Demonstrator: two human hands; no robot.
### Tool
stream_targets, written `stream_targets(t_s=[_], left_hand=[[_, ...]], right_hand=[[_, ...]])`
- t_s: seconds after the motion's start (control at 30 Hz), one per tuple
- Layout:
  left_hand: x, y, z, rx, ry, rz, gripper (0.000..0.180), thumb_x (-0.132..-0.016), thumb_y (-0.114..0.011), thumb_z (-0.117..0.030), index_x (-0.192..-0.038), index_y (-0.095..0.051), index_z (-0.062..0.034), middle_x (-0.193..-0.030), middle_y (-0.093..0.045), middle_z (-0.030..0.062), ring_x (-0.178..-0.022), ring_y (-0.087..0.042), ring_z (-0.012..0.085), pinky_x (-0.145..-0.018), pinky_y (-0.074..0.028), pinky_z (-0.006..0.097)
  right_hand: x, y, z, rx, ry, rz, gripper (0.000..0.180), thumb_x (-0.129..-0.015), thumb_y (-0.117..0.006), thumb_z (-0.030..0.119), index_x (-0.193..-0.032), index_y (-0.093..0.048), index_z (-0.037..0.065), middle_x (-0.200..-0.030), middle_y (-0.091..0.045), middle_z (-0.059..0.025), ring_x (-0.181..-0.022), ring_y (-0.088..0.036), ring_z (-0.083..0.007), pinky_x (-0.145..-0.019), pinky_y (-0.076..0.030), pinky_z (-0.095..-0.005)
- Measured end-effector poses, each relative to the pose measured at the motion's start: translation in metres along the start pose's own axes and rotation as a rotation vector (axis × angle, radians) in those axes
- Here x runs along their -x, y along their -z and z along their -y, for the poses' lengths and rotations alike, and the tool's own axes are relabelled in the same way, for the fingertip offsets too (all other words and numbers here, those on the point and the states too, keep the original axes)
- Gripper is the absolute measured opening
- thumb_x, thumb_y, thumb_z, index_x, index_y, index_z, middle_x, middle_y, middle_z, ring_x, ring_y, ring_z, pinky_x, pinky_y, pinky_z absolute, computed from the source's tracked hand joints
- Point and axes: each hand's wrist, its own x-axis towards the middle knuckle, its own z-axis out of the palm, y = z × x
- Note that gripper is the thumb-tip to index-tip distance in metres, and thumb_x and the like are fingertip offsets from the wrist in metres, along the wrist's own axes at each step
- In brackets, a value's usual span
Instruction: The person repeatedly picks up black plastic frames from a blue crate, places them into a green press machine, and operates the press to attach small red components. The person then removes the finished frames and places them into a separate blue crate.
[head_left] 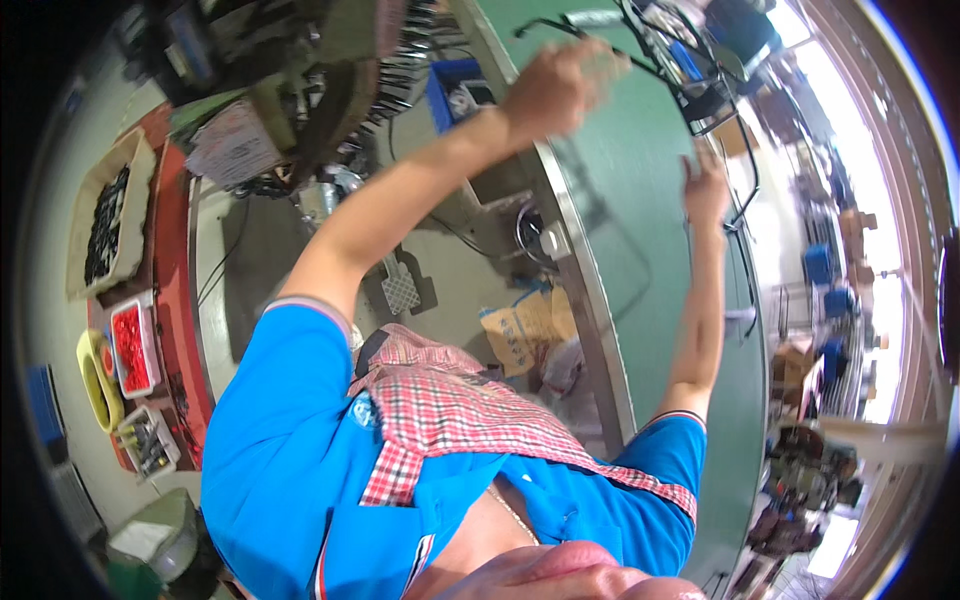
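Observation:
My left hand (555,92) is stretched out over the far part of a green work table (625,190). Its fingers are smeared by motion and lie close to a thin black bent rod (648,68), so I cannot tell whether they grip it. Farther right, my right hand (707,188) is held over the table's right side, thumb and fingers apart, and nothing shows in it. Beside it a black bent metal frame (750,170) runs along the table's edge. More black frame parts (700,90) are bunched at the far end of the table.
A blue bin (440,95) stands beyond the table's left metal edge (590,270). At the left, a red bench (175,270) bears a cream tray (85,260) of black parts and a tub of red pieces (133,345). A printed tan sack (530,330) lies on the floor.

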Motion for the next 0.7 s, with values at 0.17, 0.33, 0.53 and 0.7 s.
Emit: stream_targets(t_s=[0.17, 0.33, 0.53, 0.7], left_hand=[[0.183, 0.144, -0.04, 0.126, 0.306, 0.497, 0.039, -0.081, -0.066, -0.017, -0.119, -0.059, -0.0102, -0.108, -0.057, 0.0076, -0.094, -0.056, 0.0296, -0.084, -0.045, 0.04], [0.343, 0.299, -0.082, -0.076, 0.944, 0.709, 0.028, -0.083, -0.063, -0.018, -0.109, -0.063, -0.0085, -0.101, -0.059, 0.0092, -0.095, -0.057, 0.0302, -0.083, -0.047, 0.04], [0.394, 0.412, -0.123, -0.214, 1.533, 0.708, 0.028, -0.085, -0.059, -0.022, -0.109, -0.063, -0.0082, -0.097, -0.061, 0.0146, -0.091, -0.058, 0.0366, -0.078, -0.048, 0.044], [0.417, 0.433, -0.16, -0.28, 1.652, 0.619, 0.026, -0.085, -0.06, -0.027, -0.101, -0.065, -0.0076, -0.095, -0.061, 0.0151, -0.088, -0.06, 0.0363, -0.074, -0.05, 0.045]], right_hand=[[0.005, -0.117, 0.245, -0.631, 0.356, 0.396, 0.028, -0.082, -0.065, 0.018, -0.109, -0.065, 0.01, -0.111, -0.064, -0.0102, -0.103, -0.06, -0.031, -0.088, -0.048, -0.0389], [0.063, -0.217, 0.437, -0.926, 0.488, 0.733, 0.028, -0.087, -0.059, 0.02, -0.11, -0.064, 0.005, -0.115, -0.062, -0.0141, -0.104, -0.059, -0.0336, -0.088, -0.048, -0.0405], [0.151, -0.397, 0.534, -0.635, 0.212, 0.755, 0.02, -0.081, -0.059, 0.017, -0.093, -0.069, 0.004, -0.087, -0.067, -0.0218, -0.086, -0.065, -0.0389, -0.075, -0.053, -0.0443], [0.142, -0.412, 0.556, -0.498, 0.42, 0.874, 0.018, -0.077, -0.062, 0.016, -0.089, -0.07, 0.005, -0.086, -0.068, -0.0205, -0.085, -0.066, -0.038, -0.076, -0.053, -0.0436]])
